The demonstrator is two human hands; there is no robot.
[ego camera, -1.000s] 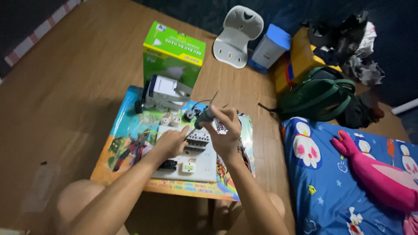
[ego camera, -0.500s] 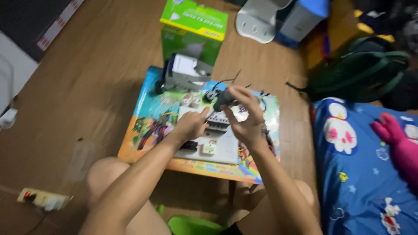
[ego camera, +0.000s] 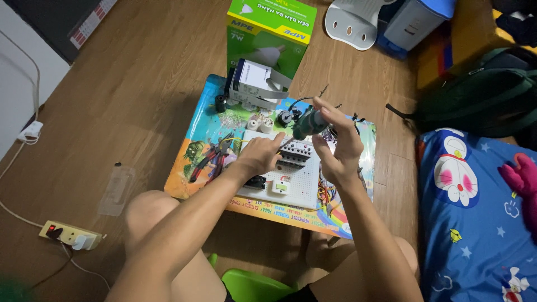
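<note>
My right hand grips a green-handled screwdriver, its tip angled down-left toward a dark terminal block. My left hand rests on the left side of that block, fingers pressed on it. The block sits on a white perforated board with a small white switch near its front edge. The board lies on a small colourful cartoon-printed table. Thin wires run around the block.
A green box and a white-grey box stand at the table's far edge, with small white sockets and pliers nearby. A power strip and clear packaging lie left. A blue blanket and green backpack are right.
The camera view has shifted and moved closer, so the table sits lower and larger in view. Both hands stay on the block and screwdriver.
</note>
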